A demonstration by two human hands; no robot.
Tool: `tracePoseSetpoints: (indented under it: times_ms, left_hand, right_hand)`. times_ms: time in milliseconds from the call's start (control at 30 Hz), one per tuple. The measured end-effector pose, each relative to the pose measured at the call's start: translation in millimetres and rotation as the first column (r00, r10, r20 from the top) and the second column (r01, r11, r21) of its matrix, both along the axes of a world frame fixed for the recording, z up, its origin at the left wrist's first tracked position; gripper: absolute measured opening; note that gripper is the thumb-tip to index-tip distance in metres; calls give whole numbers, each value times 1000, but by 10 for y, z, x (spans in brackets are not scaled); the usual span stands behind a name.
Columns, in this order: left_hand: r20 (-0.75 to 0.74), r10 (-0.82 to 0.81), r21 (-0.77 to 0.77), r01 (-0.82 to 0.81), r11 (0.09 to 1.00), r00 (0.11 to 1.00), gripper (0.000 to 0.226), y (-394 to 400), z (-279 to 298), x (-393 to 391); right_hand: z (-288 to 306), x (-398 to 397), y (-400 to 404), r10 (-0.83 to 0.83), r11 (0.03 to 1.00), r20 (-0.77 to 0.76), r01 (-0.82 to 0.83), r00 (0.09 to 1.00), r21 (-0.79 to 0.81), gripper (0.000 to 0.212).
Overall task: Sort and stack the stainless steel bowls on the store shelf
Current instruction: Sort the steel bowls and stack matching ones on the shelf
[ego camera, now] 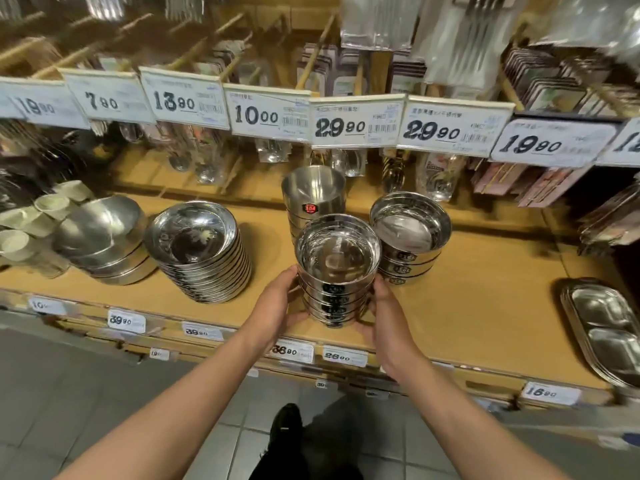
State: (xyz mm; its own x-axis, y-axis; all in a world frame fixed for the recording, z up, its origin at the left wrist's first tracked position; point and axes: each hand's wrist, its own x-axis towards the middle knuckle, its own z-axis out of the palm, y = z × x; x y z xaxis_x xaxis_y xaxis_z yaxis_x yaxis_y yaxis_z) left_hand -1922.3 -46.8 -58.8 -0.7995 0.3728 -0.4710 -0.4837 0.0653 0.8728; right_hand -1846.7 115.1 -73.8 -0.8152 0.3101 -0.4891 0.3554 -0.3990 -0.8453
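Note:
A stack of several small steel bowls [337, 271] stands at the front middle of the wooden shelf [485, 306]. My left hand [277, 306] grips its left side, and my right hand [384, 317] grips its right side near the base. Right behind it rises a taller stack of bowls [313, 195] with a red sticker. A shorter stack of bowls [410, 237] sits just to the right. To the left stands a stack of wide shallow bowls [199, 251], and further left a tilted pile of large bowls [104, 237].
Steel divided trays [602, 327] lie at the shelf's right end. Pale small cups [38, 216] crowd the far left. Price tags [356, 124] hang on a rail above, with packaged cutlery behind. Tiled floor and my shoe [285, 424] are below.

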Motion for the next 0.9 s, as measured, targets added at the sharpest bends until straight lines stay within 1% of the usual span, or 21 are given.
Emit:
tracePoseSetpoints:
  times_ms: [200, 333, 367, 467, 567, 633, 733, 833, 900]
  left_hand:
    - [14, 9, 9, -9, 1000, 1000, 39, -61, -10, -104]
    - [-3, -2, -2, 2, 1000, 1000, 41, -105, 8, -71]
    - [-1, 21, -1, -21, 1000, 1000, 40, -131, 1, -51]
    - [27, 144, -7, -143, 990, 989, 27, -264, -18, 49]
    - [19, 227, -26, -227, 974, 974, 23, -445, -15, 196]
    - [-12, 255, -35, -256, 966, 967, 23, -583, 14, 321]
    - [-38, 276, -49, -278, 959, 960, 25, -809, 77, 490]
    - [-61, 291, -58, -295, 954, 955, 27, -1019, 173, 564]
    - [-70, 323, -55, -327, 943, 944, 27, -1156, 239, 543]
  right_hand:
    - [41, -113, -62, -14, 1000, 11, 15, 1000, -20, 30]
    - [37, -93, -77, -35, 999, 35, 35, 999, 2, 31]
    - [16, -68, -78, -38, 999, 47, 37, 998, 13, 30]
    - [-69, 98, -97, -53, 998, 89, 50, 995, 36, 22]
    - [-159, 330, -139, -94, 995, 178, 88, 979, 40, 25]
    - [-150, 495, -223, -62, 997, 191, 54, 980, 46, 28]
    - [-13, 682, -403, 38, 996, 157, -50, 987, 70, 21]
    - [206, 648, -557, 109, 989, 126, -120, 986, 85, 17]
    - [348, 574, -646, 156, 980, 98, -166, 983, 106, 20]
